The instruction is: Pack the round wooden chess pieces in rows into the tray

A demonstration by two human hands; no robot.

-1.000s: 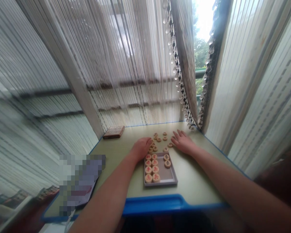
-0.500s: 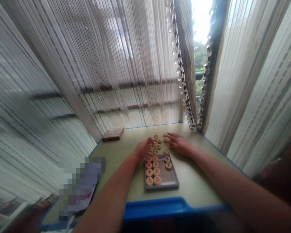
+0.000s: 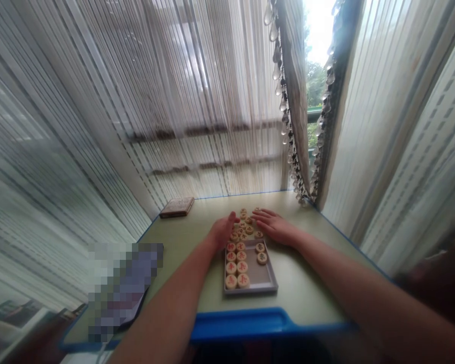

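Note:
Round wooden Chinese chess pieces (image 3: 243, 225) lie loose in a cluster just beyond a shallow grey tray (image 3: 273, 289). At the cluster's left edge stands my left hand (image 3: 223, 230), thumb raised apart, its other fingers partly hidden among the pieces; I see nothing held in it. My right hand (image 3: 276, 226) lies palm down on the right side, fingers stretched out and touching or covering some pieces. Inside the tray, red-marked pieces (image 3: 242, 267) fill two columns on the left. Two dark-marked pieces (image 3: 262, 258) sit at its upper right.
A flat brown box or book (image 3: 177, 207) lies at the table's far left corner. Nearer on the left is a blurred-out tablet-like device (image 3: 131, 288) with a cable. The green tabletop (image 3: 307, 298) has a blue rim (image 3: 242, 323); string curtains (image 3: 212, 101) hang behind.
My right hand has moved left, pushing closer to the loose pieces, and its fingers now lie nearer my left hand. The pieces in the tray are the same.

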